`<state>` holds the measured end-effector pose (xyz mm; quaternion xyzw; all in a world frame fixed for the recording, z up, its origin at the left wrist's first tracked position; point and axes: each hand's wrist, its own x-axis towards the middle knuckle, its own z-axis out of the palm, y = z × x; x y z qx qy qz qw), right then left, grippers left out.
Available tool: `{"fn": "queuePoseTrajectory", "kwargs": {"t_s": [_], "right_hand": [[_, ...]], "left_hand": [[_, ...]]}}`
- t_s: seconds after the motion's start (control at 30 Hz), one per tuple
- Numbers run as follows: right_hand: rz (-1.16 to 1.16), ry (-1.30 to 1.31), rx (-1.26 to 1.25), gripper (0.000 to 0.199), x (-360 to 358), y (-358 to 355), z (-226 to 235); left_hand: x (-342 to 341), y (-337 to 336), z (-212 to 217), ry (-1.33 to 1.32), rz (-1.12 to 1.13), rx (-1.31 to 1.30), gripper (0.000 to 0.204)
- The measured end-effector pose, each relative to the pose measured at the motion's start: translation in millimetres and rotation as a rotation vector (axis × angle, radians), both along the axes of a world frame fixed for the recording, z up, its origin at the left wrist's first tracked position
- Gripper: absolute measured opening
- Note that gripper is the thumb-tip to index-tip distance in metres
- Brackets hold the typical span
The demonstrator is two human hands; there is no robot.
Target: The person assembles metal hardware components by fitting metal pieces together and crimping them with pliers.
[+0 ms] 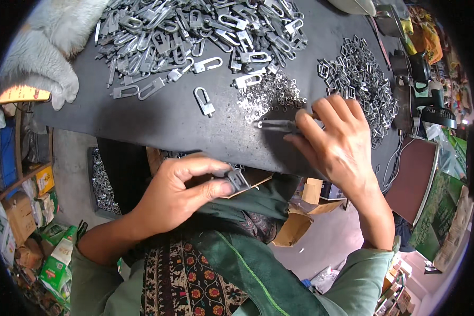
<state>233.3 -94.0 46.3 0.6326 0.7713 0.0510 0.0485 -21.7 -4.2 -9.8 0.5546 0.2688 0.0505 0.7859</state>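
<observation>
My left hand (pixel 187 184) pinches a small dark metal fitting (pixel 238 180) between thumb and fingers, just off the table's front edge. My right hand (pixel 334 139) is closed round a narrow-tipped metal hand tool (pixel 279 125); its grip end is hidden in the fingers. The tool's tip is by a small bright ring (pixel 259 125) at the front of a heap of tiny silvery rings (pixel 271 95). One loose metal hook piece (pixel 204 101) lies left of that heap. Behind it spreads a large pile of similar slotted metal hook pieces (pixel 195 31).
Dark rectangular metal links (pixel 358 79) form a pile on the right of the dark table (pixel 142 118). A white furry animal (pixel 45 47) lies at the far left corner. Below stand a bin of metal parts (pixel 102 184) and an open cardboard box (pixel 292 227). A small black fan (pixel 438 110) stands at right.
</observation>
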Motion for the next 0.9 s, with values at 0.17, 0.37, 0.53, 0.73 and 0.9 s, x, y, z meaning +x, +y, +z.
{"fn": "queuePoseTrajectory", "kwargs": {"t_s": [0.17,0.37,0.53,0.73,0.9], "right_hand": [[0.066,0.231,0.011,0.033,-5.7,-8.2,13.0],[0.093,0.388,-0.017,0.033,-14.0,-11.0,11.5],[0.092,0.422,-0.016,0.032,-15.7,-10.6,10.1],[0.089,0.474,-0.032,0.032,-16.0,-8.4,9.6],[0.096,0.494,-0.026,0.032,-18.4,-5.6,10.6]], "left_hand": [[4.6,6.8,0.9,-0.029,0.042,-0.342,0.022],[11.7,3.2,4.4,-0.023,0.045,-0.323,0.023],[11.8,4.5,6.0,-0.025,0.038,-0.301,0.022],[12.4,6.5,4.4,-0.069,0.047,-0.355,0.023],[12.1,9.2,4.4,-0.118,0.043,-0.303,0.023]]}}
